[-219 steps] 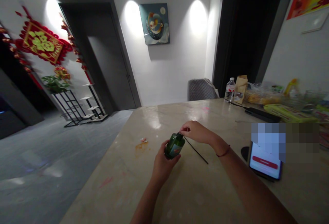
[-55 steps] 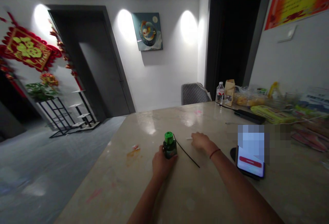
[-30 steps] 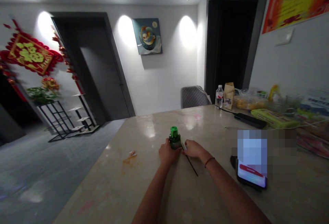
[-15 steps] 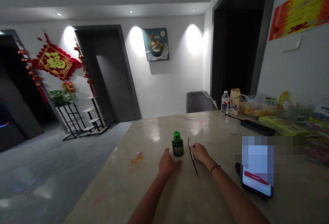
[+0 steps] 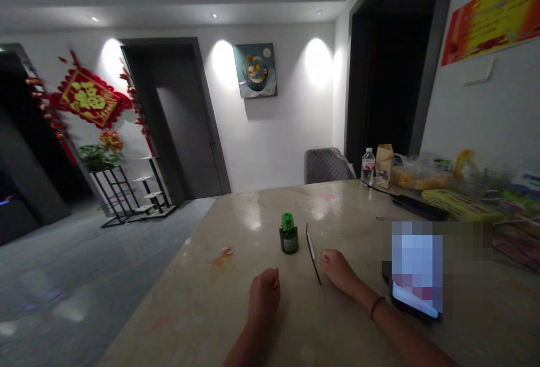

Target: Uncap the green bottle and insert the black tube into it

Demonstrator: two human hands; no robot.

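A small dark green bottle (image 5: 289, 240) with a bright green cap stands upright on the table. Just right of it lies a thin black stick (image 5: 316, 271) with a short white piece along its upper part. My left hand (image 5: 265, 294) is curled into a fist in front of the bottle and to its left, apart from it. On the other side, my right hand (image 5: 336, 267), also a fist, rests close to the right of the stick. Nothing shows in either hand.
A phone (image 5: 415, 302), partly blurred out, lies to the right. Behind it are a black bar-shaped object (image 5: 419, 207), a yellow-green pack (image 5: 459, 205), a water bottle (image 5: 368, 166) and a paper bag (image 5: 384, 166). A small scrap (image 5: 226, 250) lies left by an orange stain.
My right hand has come away from the black stick, back and to the right. My left hand has drawn back from beside the bottle and closed into a fist.
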